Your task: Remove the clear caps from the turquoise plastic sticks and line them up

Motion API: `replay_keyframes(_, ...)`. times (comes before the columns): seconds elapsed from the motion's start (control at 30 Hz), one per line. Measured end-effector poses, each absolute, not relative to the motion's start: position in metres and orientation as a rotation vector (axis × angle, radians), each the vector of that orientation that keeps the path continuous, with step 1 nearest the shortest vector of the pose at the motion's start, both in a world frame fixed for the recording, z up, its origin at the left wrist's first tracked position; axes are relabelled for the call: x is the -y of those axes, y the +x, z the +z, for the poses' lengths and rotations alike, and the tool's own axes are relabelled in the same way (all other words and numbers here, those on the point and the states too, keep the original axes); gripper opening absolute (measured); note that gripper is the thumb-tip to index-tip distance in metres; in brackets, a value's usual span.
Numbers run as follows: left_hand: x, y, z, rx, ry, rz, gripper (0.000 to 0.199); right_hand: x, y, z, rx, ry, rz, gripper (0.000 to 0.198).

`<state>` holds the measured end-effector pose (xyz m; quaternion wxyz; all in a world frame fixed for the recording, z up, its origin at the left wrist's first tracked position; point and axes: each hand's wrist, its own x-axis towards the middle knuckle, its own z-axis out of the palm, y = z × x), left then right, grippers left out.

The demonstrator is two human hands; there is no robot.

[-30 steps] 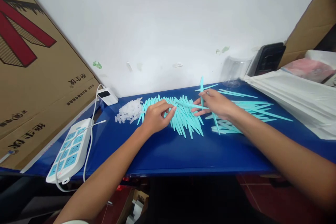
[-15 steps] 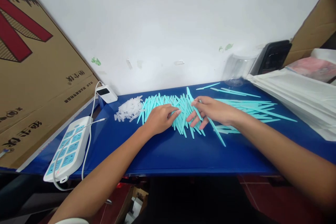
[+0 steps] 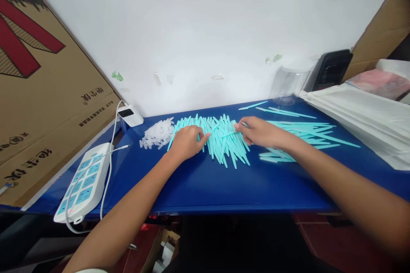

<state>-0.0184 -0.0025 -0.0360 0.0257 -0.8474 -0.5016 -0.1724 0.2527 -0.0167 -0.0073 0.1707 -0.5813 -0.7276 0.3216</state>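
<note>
A dense pile of thin turquoise plastic sticks (image 3: 224,149) lies on the blue table, between my two hands. My right hand (image 3: 256,131) pinches one turquoise stick (image 3: 228,134) by its end, above the right side of the pile; the rest of that stick points left. Over the pile's left part, my left hand (image 3: 188,141) is closed, thumb near the curled index finger; whatever is in it is hidden. Left of this hand sits a heap of small whitish translucent pieces (image 3: 157,133). More turquoise sticks (image 3: 307,129) lie loosely spread beyond my right wrist.
A white power strip (image 3: 83,179) with a cable and a small white device (image 3: 130,115) stand at the left by a big cardboard box (image 3: 57,94). Toward the right are a clear plastic container (image 3: 290,83), a black object (image 3: 333,70) and white sheeting (image 3: 358,115). A white wall rises behind.
The long stick that slanted across my right hand's spread fingers is gone from there; those fingers have closed on a stick pointing left. My left hand has shifted slightly left.
</note>
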Motion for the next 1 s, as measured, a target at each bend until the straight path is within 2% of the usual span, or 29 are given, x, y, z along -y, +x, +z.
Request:
replay_keyframes(0.1, 0.003, -0.017, -0.036, 1.457, -2.738, -0.597, 0.049, 0.010, 0.256, -0.010, 2.030, -1.691, 0.793, 0.031)
replay_keyframes(0.3, 0.007, -0.013, -0.033, 1.386, -2.769, -0.764, 0.048, 0.000, 0.266, -0.011, 2.035, -1.643, 0.798, 0.028)
replay_keyframes(0.47, 0.007, -0.014, -0.032, 1.363, -2.789, -0.844, 0.033, -0.004, 0.274, -0.014, 2.257, -1.829, 0.409, 0.024)
replay_keyframes(0.57, 0.008, -0.012, -0.035, 1.272, -2.864, -0.832, 0.035, -0.005, 0.275, -0.017, 2.327, -1.897, 0.298, 0.026)
replay_keyframes(0.73, 0.013, -0.005, -0.037, 1.060, -2.832, -0.777, 0.037, -0.007, 0.273, -0.022, 2.336, -1.848, 0.332, 0.024)
replay_keyframes(0.9, 0.020, -0.002, -0.033, 0.981, -2.974, -0.752, 0.036, -0.005, 0.271, -0.024, 2.336, -1.669, 0.436, 0.042)
replay_keyframes(1.0, 0.019, -0.003, -0.034, 0.986, -3.008, -0.794, 0.033, -0.005, 0.270, -0.024, 2.342, -1.690, 0.460, 0.038)
